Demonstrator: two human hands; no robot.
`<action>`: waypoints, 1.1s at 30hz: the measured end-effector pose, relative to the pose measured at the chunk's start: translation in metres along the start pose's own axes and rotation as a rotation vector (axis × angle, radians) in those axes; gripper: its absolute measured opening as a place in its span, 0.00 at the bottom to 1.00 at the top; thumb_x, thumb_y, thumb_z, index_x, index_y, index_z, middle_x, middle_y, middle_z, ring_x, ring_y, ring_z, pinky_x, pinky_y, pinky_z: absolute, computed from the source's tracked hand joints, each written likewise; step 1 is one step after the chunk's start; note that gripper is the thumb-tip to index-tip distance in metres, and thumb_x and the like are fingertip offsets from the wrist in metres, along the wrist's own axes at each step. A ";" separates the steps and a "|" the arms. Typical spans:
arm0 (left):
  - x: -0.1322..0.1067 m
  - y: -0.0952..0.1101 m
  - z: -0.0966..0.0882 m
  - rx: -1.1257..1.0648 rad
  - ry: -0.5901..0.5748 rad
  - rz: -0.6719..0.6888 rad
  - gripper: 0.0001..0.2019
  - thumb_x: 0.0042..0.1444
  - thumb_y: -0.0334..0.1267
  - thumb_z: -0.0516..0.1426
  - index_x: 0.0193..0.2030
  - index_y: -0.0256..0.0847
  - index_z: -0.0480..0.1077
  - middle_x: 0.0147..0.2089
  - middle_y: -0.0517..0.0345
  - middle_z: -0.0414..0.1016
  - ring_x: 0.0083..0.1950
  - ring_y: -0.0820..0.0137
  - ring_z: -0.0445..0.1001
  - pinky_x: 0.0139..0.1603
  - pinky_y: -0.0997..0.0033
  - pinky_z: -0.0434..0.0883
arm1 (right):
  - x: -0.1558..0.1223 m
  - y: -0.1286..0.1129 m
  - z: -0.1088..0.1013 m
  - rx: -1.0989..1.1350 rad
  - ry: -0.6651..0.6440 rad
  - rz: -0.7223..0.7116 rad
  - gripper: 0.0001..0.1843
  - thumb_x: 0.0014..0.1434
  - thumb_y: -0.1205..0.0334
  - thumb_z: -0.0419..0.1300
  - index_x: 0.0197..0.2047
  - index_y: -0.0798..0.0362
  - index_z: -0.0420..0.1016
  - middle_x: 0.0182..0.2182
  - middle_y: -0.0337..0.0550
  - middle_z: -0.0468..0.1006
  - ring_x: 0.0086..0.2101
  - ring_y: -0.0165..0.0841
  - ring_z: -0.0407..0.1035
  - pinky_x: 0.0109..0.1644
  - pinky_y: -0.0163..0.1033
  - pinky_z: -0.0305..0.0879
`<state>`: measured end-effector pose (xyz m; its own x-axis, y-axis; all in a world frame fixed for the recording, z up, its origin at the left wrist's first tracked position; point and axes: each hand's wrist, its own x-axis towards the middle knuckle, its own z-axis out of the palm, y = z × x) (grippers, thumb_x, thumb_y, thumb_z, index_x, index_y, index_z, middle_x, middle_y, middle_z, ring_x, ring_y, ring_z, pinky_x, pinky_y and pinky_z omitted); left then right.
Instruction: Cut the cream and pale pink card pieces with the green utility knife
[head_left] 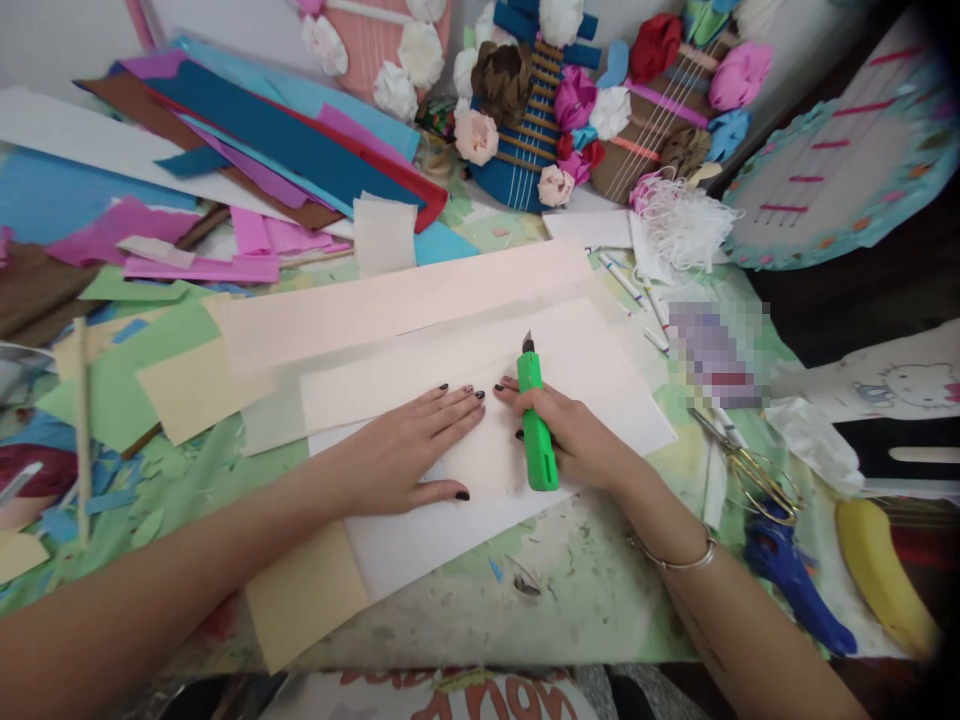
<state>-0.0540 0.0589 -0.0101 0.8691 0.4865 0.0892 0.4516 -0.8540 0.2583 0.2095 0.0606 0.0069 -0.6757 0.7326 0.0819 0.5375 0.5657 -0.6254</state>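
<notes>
My left hand (412, 450) lies flat on pale paper (480, 465), fingers stretched out toward the right. Close beside it, my right hand (562, 425) is wrapped round a green utility knife (538, 420). The knife's blade sticks out at the top and points away from me. Fingertips of my right hand touch the paper near my left fingertips. Underneath are layered white sheets (600, 370), and a long pale pink strip (405, 305) lies across them behind my hands.
Coloured paper strips (300, 150) are heaped at the back left, green sheets (150, 370) nearer. Flower-decorated paper guitars (525, 120) stand at the back. On the right are markers (622, 280), gold-handled scissors (757, 480), a blue-handled tool (799, 580) and a yellow curved object (885, 575).
</notes>
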 end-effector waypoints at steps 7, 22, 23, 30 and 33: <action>-0.001 -0.007 -0.007 0.011 -0.070 0.024 0.39 0.63 0.58 0.46 0.71 0.32 0.44 0.72 0.43 0.46 0.73 0.59 0.45 0.71 0.59 0.43 | 0.001 0.003 -0.001 0.004 -0.018 -0.009 0.17 0.56 0.78 0.51 0.46 0.50 0.62 0.59 0.51 0.69 0.63 0.38 0.58 0.59 0.52 0.65; -0.001 -0.004 -0.001 0.109 -0.022 0.021 0.40 0.63 0.61 0.43 0.70 0.28 0.46 0.72 0.41 0.47 0.73 0.58 0.44 0.72 0.57 0.38 | -0.002 -0.001 0.001 0.020 0.009 -0.020 0.19 0.55 0.77 0.51 0.47 0.48 0.59 0.61 0.51 0.67 0.63 0.38 0.57 0.60 0.51 0.64; 0.000 -0.003 -0.001 0.120 -0.011 0.010 0.41 0.63 0.61 0.43 0.70 0.27 0.45 0.72 0.40 0.47 0.73 0.57 0.43 0.72 0.56 0.37 | -0.001 -0.002 0.001 0.024 0.017 -0.017 0.19 0.55 0.77 0.52 0.47 0.48 0.59 0.61 0.51 0.67 0.63 0.38 0.56 0.61 0.51 0.63; 0.002 -0.006 -0.001 0.122 -0.030 -0.007 0.41 0.62 0.62 0.43 0.70 0.27 0.47 0.71 0.40 0.48 0.73 0.56 0.45 0.71 0.55 0.37 | 0.009 -0.002 0.002 -0.011 0.021 -0.035 0.18 0.57 0.75 0.52 0.49 0.50 0.59 0.61 0.55 0.66 0.63 0.40 0.57 0.62 0.54 0.61; 0.001 -0.011 -0.003 0.099 -0.055 0.009 0.40 0.63 0.61 0.44 0.70 0.28 0.47 0.72 0.41 0.47 0.73 0.57 0.44 0.72 0.57 0.37 | 0.011 0.002 0.001 -0.007 0.016 -0.045 0.17 0.58 0.75 0.52 0.48 0.49 0.60 0.60 0.53 0.68 0.63 0.39 0.57 0.62 0.55 0.61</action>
<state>-0.0583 0.0695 -0.0095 0.8819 0.4700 0.0370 0.4588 -0.8737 0.1616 0.2028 0.0697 0.0053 -0.6913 0.7122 0.1221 0.5104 0.6009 -0.6151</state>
